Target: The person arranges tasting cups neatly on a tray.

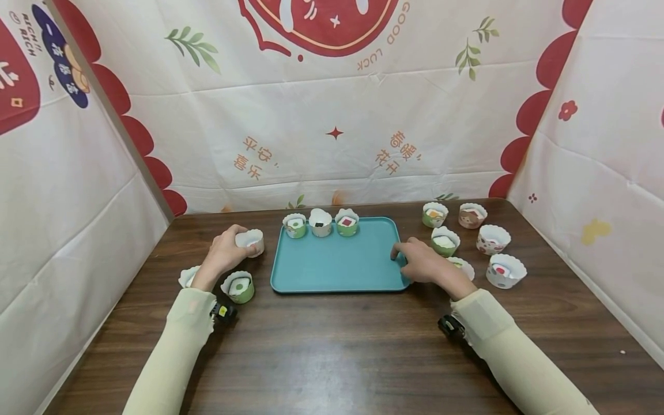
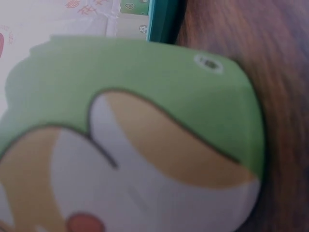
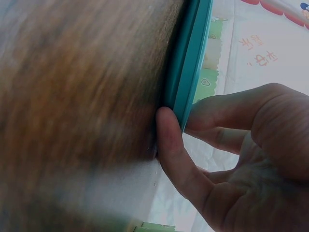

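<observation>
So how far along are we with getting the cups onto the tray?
Done: three cups stand along the tray's far edge. In hand: the left hand grips a white cup beside the tray, while the right hand pinches the tray's right edge. Left: two cups by the left wrist and six on the right.

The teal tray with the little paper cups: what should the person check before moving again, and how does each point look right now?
1. Left hand has a firm hold on the white cup: ok, fingers curl round it.
2. Right hand steadies the tray: ok, thumb and fingers pinch its right rim.
3. Free room on the tray: ok, only three cups stand along the far edge.
4. Green cup near the left wrist is out of the way: cannot tell, it sits very close.
5. Held cup upright: ok.
</observation>
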Tool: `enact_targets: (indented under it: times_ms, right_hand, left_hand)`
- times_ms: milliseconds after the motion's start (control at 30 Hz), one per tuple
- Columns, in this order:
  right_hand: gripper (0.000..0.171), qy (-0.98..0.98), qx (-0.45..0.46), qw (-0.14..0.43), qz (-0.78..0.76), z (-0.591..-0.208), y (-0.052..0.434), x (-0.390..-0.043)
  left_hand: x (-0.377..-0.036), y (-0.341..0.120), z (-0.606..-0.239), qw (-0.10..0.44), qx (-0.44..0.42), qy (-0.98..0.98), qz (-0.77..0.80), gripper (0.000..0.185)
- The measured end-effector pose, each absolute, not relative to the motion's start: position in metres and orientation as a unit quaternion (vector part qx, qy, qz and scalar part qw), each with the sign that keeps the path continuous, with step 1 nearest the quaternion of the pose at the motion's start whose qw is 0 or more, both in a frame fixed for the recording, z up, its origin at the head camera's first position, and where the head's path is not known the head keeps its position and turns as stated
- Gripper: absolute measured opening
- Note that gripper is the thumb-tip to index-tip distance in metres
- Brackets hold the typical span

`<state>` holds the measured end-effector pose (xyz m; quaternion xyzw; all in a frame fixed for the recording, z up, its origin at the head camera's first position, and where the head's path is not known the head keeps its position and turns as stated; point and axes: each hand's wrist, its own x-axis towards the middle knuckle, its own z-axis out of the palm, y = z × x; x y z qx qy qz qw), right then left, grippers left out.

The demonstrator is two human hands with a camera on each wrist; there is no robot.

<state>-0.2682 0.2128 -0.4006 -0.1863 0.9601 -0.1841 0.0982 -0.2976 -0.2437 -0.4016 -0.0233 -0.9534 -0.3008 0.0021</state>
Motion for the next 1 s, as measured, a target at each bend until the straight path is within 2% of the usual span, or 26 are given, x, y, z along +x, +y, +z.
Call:
enact_targets:
  times_ms: [500, 1000]
  right_hand:
    - [0.038, 0.961, -0.183, 0.100, -0.184, -0.401, 0.213, -0.270]
    - [0.037, 0.960, -0.186, 0.100, -0.185, -0.399, 0.212, -0.267]
  left_hand:
    - [-0.296, -0.236, -0.397, 0.095, -0.024, -0.938, -0.334, 0.061]
    - [-0.292, -0.227, -0.391, 0.114, -0.020, -0.929, -0.351, 0.066]
